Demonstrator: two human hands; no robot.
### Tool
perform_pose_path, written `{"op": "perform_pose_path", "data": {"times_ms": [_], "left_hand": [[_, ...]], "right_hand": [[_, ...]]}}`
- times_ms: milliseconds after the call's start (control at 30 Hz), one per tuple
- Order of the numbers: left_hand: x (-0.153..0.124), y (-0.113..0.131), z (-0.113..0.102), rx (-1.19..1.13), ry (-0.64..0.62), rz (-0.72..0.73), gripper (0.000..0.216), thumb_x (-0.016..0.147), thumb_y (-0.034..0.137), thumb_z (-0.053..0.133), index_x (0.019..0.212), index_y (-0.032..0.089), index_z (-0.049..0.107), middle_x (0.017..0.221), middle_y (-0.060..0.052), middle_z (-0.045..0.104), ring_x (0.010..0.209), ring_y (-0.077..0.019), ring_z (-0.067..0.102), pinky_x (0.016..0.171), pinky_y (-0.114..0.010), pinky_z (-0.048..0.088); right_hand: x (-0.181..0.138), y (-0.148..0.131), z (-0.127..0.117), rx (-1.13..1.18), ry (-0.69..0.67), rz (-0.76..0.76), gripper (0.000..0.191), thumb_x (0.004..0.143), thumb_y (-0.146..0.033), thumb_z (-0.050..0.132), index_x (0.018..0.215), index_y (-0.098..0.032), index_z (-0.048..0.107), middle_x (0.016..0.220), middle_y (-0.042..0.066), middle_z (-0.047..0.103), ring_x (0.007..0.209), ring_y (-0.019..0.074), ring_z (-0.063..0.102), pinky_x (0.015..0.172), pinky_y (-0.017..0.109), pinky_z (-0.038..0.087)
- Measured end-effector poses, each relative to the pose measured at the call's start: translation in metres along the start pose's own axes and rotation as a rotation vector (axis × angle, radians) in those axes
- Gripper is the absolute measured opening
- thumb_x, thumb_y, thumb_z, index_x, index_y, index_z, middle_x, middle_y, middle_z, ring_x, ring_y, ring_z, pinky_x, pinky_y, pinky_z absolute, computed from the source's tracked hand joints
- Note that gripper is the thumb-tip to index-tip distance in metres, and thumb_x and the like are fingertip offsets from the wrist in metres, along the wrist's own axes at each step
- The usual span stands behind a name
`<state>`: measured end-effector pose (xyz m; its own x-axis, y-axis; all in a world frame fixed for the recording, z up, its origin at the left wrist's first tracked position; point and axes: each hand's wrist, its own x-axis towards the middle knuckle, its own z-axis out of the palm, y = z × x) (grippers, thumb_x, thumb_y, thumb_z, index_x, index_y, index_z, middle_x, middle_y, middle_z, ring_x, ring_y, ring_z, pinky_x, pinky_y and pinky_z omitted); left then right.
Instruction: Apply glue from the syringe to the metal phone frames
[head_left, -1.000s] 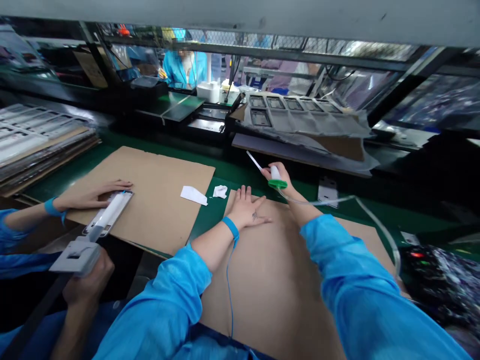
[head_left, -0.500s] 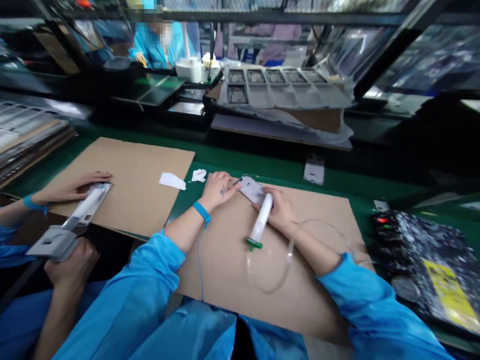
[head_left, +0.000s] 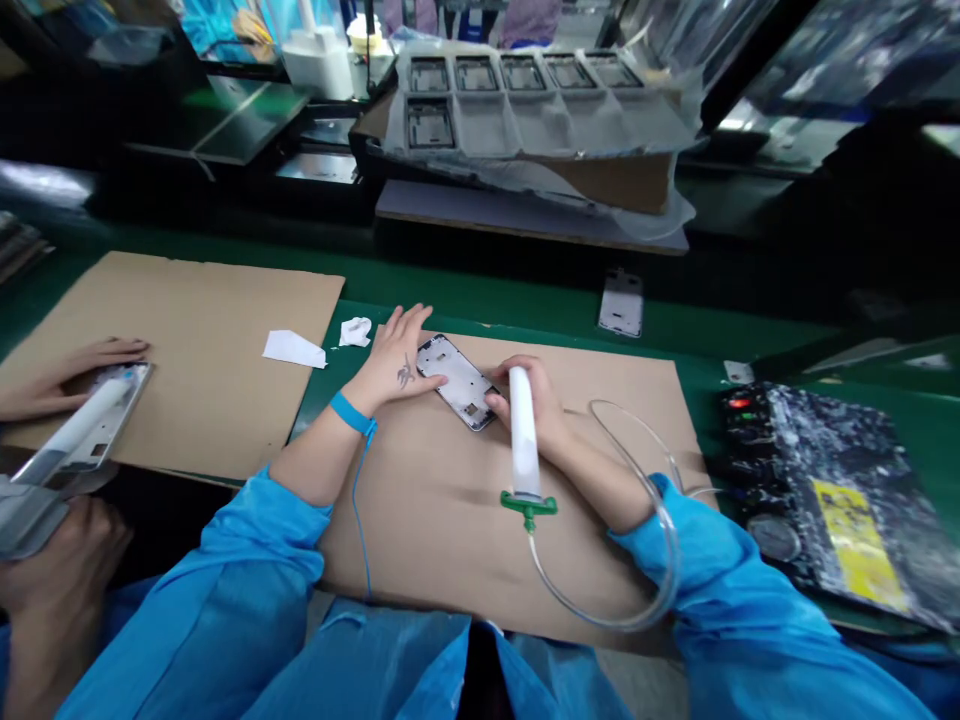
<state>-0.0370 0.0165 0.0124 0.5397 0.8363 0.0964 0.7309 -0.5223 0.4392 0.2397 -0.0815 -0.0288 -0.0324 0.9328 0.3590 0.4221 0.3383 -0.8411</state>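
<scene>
A phone frame (head_left: 459, 380) with a pale grey inner face lies tilted on the brown cardboard sheet (head_left: 420, 530). My left hand (head_left: 399, 362) is at its left side, fingers spread upward and thumb on the frame's edge; a blue wrist strap (head_left: 352, 417) with a thin cord circles the wrist. Wrapped in my right hand (head_left: 541, 400) is a white dispensing syringe (head_left: 523, 435). Its green end cap (head_left: 529, 503) faces me and joins a clear hose (head_left: 592, 618). The right fingertips are at the frame's lower right end. The syringe's tip is hidden.
At right stands a dispenser box (head_left: 847, 500) with a yellow label. Another metal plate (head_left: 622, 303) lies behind the cardboard. White paper (head_left: 294, 349) and a crumpled tissue (head_left: 355, 331) lie left. A co-worker's hand (head_left: 82, 375) works at far left. Parts trays (head_left: 487, 125) stand on a shelf.
My left fingers have spread and lifted away from the frame's top end. The syringe has turned more upright in view, and its hose has swung right. The view has tilted down.
</scene>
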Motion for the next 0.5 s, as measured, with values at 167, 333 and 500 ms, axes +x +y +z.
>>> {"op": "perform_pose_path", "data": {"times_ms": [167, 333, 500], "left_hand": [[-0.005, 0.022, -0.008, -0.032, -0.327, 0.269, 0.101, 0.095, 0.052, 0.082, 0.179, 0.017, 0.039, 0.183, -0.017, 0.047, 0.180, -0.0477, 0.018, 0.145, -0.075, 0.009], [-0.010, 0.025, -0.017, 0.029, -0.288, 0.223, 0.091, 0.082, 0.061, 0.098, 0.160, 0.024, 0.068, 0.145, -0.015, 0.071, 0.153, -0.0441, 0.054, 0.142, -0.073, 0.016], [-0.013, 0.024, -0.020, 0.117, -0.252, 0.144, 0.061, 0.080, 0.068, 0.097, 0.113, 0.018, 0.083, 0.120, -0.013, 0.075, 0.130, -0.0408, 0.064, 0.131, -0.066, 0.034]], "right_hand": [[-0.003, -0.001, -0.001, 0.187, 0.121, 0.021, 0.068, 0.093, -0.092, 0.064, 0.118, -0.030, 0.071, 0.076, -0.001, 0.067, 0.061, 0.0208, 0.063, 0.057, 0.036, 0.053], [0.005, 0.003, -0.001, 0.337, 0.175, 0.214, 0.060, 0.104, -0.083, 0.050, 0.106, -0.028, 0.076, 0.055, -0.007, 0.044, 0.046, 0.0161, 0.043, 0.046, 0.030, 0.036], [0.011, 0.007, 0.001, 0.424, 0.318, 0.362, 0.052, 0.096, -0.079, 0.065, 0.117, -0.032, 0.060, 0.066, -0.009, 0.053, 0.052, 0.0160, 0.055, 0.045, 0.025, 0.041]]}}
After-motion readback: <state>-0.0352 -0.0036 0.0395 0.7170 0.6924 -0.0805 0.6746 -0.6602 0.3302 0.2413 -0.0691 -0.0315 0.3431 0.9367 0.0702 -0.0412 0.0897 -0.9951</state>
